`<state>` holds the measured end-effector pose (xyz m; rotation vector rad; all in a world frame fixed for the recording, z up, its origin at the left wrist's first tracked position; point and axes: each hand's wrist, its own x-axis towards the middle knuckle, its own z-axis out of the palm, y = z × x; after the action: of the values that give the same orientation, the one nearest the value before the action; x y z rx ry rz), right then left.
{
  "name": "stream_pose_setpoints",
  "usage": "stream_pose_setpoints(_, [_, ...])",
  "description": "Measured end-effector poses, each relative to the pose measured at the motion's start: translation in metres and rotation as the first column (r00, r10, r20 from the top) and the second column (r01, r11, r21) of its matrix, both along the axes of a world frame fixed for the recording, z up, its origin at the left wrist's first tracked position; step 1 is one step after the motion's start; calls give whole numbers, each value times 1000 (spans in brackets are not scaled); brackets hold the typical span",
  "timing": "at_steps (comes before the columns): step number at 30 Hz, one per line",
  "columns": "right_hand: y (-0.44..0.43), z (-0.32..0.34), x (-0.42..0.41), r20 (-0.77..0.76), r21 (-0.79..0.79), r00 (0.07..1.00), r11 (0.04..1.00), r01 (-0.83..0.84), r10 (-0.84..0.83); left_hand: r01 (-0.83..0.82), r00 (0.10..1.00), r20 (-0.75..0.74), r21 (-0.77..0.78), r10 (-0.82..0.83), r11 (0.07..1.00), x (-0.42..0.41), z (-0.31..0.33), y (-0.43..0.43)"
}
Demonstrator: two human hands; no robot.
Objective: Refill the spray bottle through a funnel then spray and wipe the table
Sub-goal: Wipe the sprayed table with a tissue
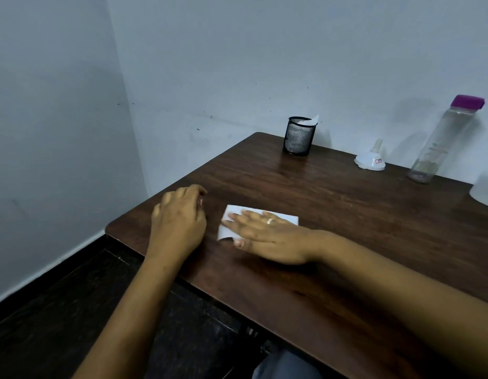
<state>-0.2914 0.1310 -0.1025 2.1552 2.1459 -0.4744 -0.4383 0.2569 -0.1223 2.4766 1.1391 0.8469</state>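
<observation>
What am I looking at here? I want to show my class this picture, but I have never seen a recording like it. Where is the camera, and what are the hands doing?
There is no machine here. A person wears a wide-angle camera on the head, so you look down at their own two bare hands over a dark brown wooden table.

The right hand, which wears a ring, lies flat on a folded white paper towel, pressing it to the table as for wiping. The left hand rests loosely curled on the table beside it and holds nothing.

Further back stand a black mesh cup with white paper in it, a small clear plastic funnel set upside down, and a tall clear bottle with a purple cap. Something pale at the right edge is cut off; I cannot identify it.
</observation>
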Motion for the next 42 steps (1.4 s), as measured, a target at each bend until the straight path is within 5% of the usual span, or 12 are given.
stream_pose_setpoints(8, [16,-5,41,43,34,965,966,257,-259,56,992,-111,4,-55,998,1,2,-13])
stream_pose_setpoints(17, [-38,0,-5,19,18,1000,1000,-23,22,75,988,-137,-2,-75,997,1,3,-24])
stream_pose_setpoints(25, [-16,1,49,66,18,969,971,237,-238,118,983,-139,6,-116,993,9,1,-43])
stream_pose_setpoints(35, [-45,-5,14,0,33,1000,999,22,-22,79,991,-118,68,-70,995,9,-2,-51])
stream_pose_setpoints(42, [-23,0,72,60,21,969,971,240,-240,78,982,-176,63,-66,995,11,-4,-49])
